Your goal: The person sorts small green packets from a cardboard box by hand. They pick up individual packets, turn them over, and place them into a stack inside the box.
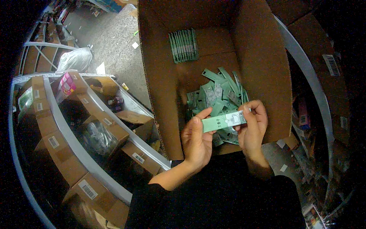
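Note:
Between both hands, over the near side of an open cardboard box (266, 71), is a slim green-and-white printed packet (224, 120). My left hand (197, 140) pinches its plain green end between thumb and fingers. At the white end, which bears a line drawing of a cup, my right hand (253, 126) grips it with thumb and bent fingers. Below them in the box lies a loose heap of similar green packets (217, 91), partly hidden by the hands. A neat row of green packets (184, 45) sits at the box's far left.
Metal shelving (100, 106) curves along the left, holding cardboard cartons (54, 141) with barcode labels. More shelving (310, 63) stands on the right. A white plastic sack (75, 60) rests beyond the left shelf, near a concrete floor (117, 37) with paper scraps.

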A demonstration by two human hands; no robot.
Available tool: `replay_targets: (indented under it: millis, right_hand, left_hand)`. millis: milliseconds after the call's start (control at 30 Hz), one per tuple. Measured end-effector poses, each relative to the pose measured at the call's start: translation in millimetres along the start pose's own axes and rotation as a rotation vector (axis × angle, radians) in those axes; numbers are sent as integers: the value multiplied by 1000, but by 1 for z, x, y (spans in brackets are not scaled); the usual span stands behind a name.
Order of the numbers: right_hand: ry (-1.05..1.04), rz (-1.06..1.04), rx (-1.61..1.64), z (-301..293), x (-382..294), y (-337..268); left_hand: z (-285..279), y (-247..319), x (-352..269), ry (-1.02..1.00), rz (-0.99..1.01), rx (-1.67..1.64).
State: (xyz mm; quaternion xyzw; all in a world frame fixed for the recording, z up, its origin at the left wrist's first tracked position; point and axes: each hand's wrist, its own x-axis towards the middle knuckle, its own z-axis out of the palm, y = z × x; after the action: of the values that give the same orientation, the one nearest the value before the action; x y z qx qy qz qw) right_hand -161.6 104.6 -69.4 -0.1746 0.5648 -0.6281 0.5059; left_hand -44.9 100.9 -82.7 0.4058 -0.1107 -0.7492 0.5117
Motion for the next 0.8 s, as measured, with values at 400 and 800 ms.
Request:
replay_targets:
  millis: [400, 800]
  right_hand:
    - [37, -209, 66, 7, -8, 16]
    - [-108, -151, 188, 1, -15, 25]
  left_hand:
    - [2, 1, 0, -216, 56, -43]
    - [4, 7, -1, -51, 91, 131]
